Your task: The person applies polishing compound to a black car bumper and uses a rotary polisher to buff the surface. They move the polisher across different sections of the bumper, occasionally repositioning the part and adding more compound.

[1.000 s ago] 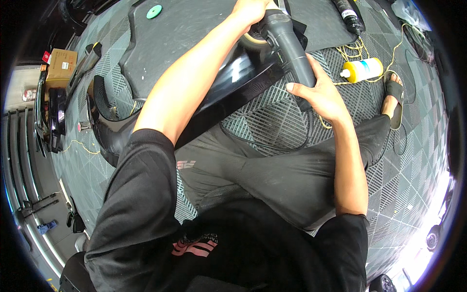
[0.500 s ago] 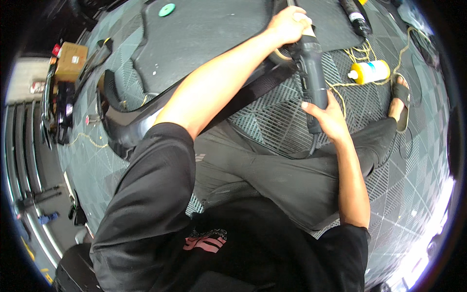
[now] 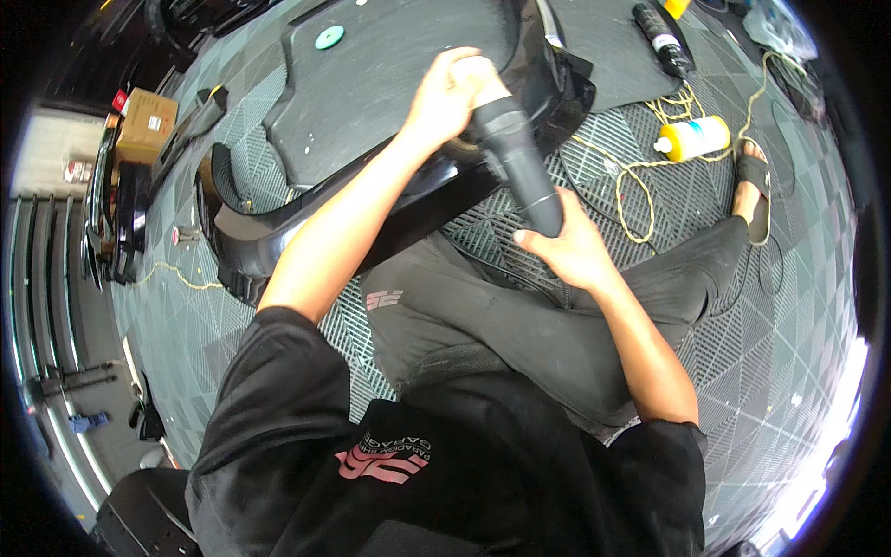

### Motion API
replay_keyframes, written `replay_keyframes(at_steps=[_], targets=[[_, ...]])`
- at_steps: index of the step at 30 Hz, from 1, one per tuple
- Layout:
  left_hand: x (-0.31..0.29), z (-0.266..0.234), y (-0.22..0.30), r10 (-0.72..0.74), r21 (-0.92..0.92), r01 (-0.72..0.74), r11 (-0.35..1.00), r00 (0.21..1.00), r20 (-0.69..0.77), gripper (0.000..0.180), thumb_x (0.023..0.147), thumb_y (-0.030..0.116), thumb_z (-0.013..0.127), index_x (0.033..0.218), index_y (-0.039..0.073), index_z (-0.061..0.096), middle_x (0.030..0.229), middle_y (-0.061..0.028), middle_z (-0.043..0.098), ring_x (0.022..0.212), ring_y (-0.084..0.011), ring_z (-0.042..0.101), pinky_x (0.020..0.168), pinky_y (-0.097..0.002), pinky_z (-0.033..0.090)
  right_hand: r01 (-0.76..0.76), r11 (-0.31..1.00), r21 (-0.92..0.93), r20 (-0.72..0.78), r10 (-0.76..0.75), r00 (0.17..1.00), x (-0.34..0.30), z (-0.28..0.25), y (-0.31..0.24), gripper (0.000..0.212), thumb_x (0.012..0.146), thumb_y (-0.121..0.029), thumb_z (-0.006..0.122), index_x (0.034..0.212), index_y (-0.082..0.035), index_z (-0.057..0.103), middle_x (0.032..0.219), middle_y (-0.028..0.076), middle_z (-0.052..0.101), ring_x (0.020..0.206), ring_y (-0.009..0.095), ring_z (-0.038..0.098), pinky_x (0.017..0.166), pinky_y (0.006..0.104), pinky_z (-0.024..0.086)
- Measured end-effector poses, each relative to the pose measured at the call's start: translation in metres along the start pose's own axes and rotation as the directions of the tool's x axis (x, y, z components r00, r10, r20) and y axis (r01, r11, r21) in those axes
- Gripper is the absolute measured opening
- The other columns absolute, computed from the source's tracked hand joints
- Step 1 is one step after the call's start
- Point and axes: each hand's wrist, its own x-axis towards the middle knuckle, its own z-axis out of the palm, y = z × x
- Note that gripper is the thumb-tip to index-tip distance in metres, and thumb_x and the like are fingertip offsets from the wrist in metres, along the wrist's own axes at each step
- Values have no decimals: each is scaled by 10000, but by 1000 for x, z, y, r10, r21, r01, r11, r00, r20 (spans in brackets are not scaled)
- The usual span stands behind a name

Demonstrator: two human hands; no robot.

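Both my hands are on a black polisher (image 3: pixel 524 172), held slanting over a glossy black car bumper (image 3: pixel 255 239) that curves across the floor in front of me. My left hand (image 3: pixel 447 97) is closed around the tool's far, head end. At its near end, my right hand (image 3: pixel 574 243) grips the rear of the body, thumb on the left side. The polisher's pad is hidden beneath the head and my left hand, so I cannot tell whether it touches the bumper.
A dark mat (image 3: pixel 371 84) with a green round pad (image 3: pixel 329 37) lies beyond the bumper. To the right are a yellow bottle (image 3: pixel 696 139), a black bottle (image 3: pixel 661 39) and a loose pale cord (image 3: pixel 640 200). A cardboard box (image 3: pixel 148 119) stands far left.
The polisher has moved left and a little nearer along the bumper, with both hands still on it. More of the bumper's right end now shows.
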Motion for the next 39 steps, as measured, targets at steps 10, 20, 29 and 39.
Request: replay_keyframes(at_steps=[10,20,29,39], targets=[[-78,-41,30,-175,-156,136,978,948,-267,415,1021,161,667,1398,23,562,1291,-133,647,1163,-186,618,1013,-322,507,12,999,-53,305,5,952,-2,4,-34,935,787,-421,836,1505,3,415,1299,316,648,1225,426,651,1051,481,508],[-24,14,40,-269,-246,244,938,960,-75,442,1028,249,659,1409,43,570,1329,-144,638,1219,-203,600,1055,-355,484,123,989,-85,8,-123,992,65,-15,-19,1056,722,-359,844,1565,30,340,1395,321,593,1286,426,613,1098,440,482],[-203,27,27,-556,-668,735,-118,509,658,391,939,119,593,1297,-35,609,1350,-273,636,1277,-418,622,1112,-510,500,85,970,226,-49,-76,996,72,-49,8,820,735,-341,918,1370,26,552,1196,147,679,1102,238,645,997,375,503],[-205,46,-62,-767,-976,171,-134,606,212,243,828,70,640,1042,-33,589,1287,-199,589,1359,-388,491,1222,-536,355,199,975,96,15,-201,979,62,-30,-3,1080,676,-500,958,1486,31,479,1311,195,667,1210,276,646,1056,382,491]])
